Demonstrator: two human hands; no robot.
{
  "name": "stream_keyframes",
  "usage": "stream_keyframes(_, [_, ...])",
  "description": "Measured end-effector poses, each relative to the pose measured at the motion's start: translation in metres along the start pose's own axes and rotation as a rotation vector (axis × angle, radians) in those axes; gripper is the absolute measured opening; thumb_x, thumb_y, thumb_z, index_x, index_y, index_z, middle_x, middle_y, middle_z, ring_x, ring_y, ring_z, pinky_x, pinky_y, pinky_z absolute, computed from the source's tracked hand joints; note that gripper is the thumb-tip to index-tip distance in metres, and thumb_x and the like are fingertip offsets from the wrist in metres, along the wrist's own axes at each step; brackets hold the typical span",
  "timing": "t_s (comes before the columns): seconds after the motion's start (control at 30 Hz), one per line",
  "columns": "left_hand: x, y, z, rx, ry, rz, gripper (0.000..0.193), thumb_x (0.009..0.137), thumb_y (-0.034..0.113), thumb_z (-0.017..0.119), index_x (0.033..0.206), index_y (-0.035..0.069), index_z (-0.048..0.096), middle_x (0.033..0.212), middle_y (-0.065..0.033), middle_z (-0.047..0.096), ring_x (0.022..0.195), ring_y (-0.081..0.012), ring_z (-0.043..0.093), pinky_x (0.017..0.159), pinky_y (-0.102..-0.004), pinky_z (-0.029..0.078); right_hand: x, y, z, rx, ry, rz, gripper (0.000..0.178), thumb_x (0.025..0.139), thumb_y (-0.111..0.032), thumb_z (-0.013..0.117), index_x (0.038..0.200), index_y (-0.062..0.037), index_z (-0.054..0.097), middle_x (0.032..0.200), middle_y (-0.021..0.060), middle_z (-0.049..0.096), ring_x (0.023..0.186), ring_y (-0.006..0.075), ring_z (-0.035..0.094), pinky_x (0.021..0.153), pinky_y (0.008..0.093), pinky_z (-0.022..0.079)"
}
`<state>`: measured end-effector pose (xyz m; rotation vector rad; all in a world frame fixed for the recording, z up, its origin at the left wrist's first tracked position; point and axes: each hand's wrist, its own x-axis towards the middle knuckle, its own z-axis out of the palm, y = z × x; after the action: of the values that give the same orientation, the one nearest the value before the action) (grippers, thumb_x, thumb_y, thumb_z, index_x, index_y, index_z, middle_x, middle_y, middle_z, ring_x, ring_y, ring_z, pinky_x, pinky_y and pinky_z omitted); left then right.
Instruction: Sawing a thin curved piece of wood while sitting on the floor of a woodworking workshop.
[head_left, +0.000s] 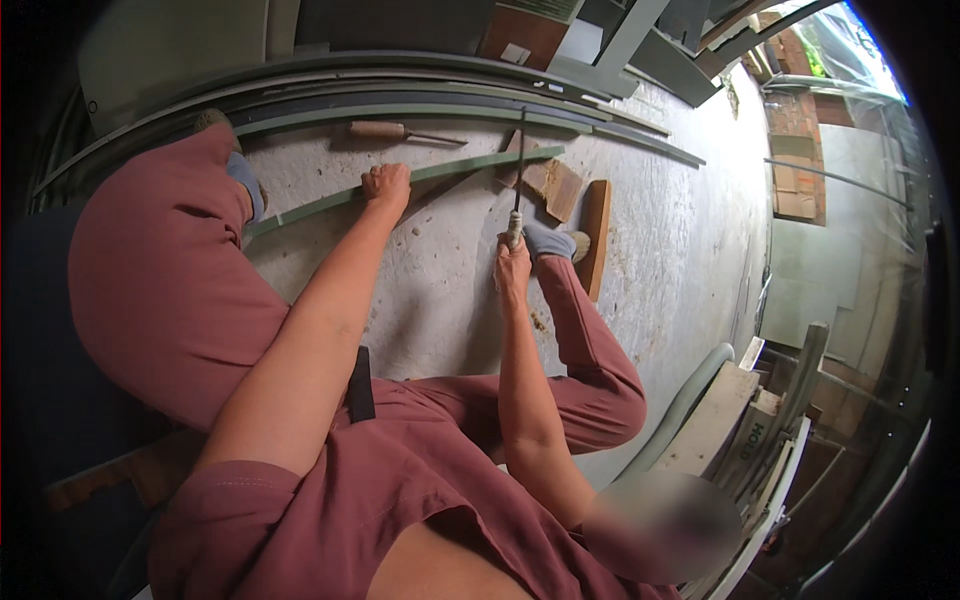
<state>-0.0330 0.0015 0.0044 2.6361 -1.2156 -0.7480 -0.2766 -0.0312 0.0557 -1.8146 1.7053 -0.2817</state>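
Note:
My left hand (pixel 387 185) is closed over a long, narrow green strip (pixel 455 168) and holds it down near its middle. My right hand (pixel 513 262) grips the pale, wrapped handle of a saw (pixel 519 170), whose thin dark blade is seen edge-on and points away from me. The blade crosses the strip near its right end; whether it touches cannot be told. Under that end lies a brown wood block (pixel 556 188). The strip's left end is beside my left foot (pixel 245 185).
Beyond the strip lies a wooden-handled tool (pixel 380 130) with a thin metal shaft. Long metal profiles (pixel 400 98) run along the far side. A wooden board (pixel 596 240) is by my right foot (pixel 550 242). Planks and lengths (pixel 705 425) are stacked at the right.

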Motion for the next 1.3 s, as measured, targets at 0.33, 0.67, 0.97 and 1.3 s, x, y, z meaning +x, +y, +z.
stream_keyframes(0.33, [0.003, -0.001, 0.000, 0.005, -0.079, -0.040, 0.016, 0.076, 0.020, 0.065, 0.089, 0.011, 0.067, 0.096, -0.0077, 0.064, 0.096, -0.0249, 0.059, 0.078, -0.0381, 0.046, -0.012, 0.021, 0.018, 0.009, -0.043, 0.004, 0.021, 0.081, -0.019, 0.051, 0.098, -0.0070, 0.056, 0.078, 0.0107, 0.060, 0.075, 0.0224, 0.059, 0.070, 0.0329, 0.044])
stream_keyframes(0.67, [0.006, 0.002, 0.001, 0.013, -0.063, -0.007, 0.016, 0.074, 0.021, 0.067, 0.087, 0.012, 0.067, 0.094, -0.0085, 0.065, 0.094, -0.0252, 0.060, 0.078, -0.0374, 0.046, 0.058, 0.020, 0.045, -0.030, -0.111, -0.017, 0.020, 0.084, -0.021, 0.048, 0.096, -0.0052, 0.050, 0.061, 0.0063, 0.051, 0.049, 0.0176, 0.051, 0.046, 0.0334, 0.041])
stream_keyframes(0.97, [-0.002, -0.006, 0.001, 0.022, -0.062, -0.029, 0.015, 0.073, 0.020, 0.066, 0.086, 0.012, 0.067, 0.093, -0.0083, 0.065, 0.096, -0.0254, 0.059, 0.077, -0.0381, 0.046, -0.009, 0.021, 0.037, -0.076, -0.144, 0.052, 0.028, 0.084, -0.022, 0.049, 0.106, -0.0038, 0.051, 0.090, 0.0251, 0.058, 0.090, 0.0404, 0.056, 0.077, 0.0428, 0.043])
stream_keyframes(1.3, [-0.002, 0.002, -0.001, 0.019, -0.032, 0.013, 0.015, 0.073, 0.021, 0.067, 0.085, 0.011, 0.067, 0.091, -0.0078, 0.065, 0.094, -0.0253, 0.060, 0.078, -0.0383, 0.046, 0.061, -0.008, 0.029, -0.110, -0.157, -0.031, 0.024, 0.083, -0.020, 0.049, 0.100, -0.0032, 0.052, 0.079, 0.0208, 0.058, 0.080, 0.0357, 0.059, 0.070, 0.0407, 0.044])
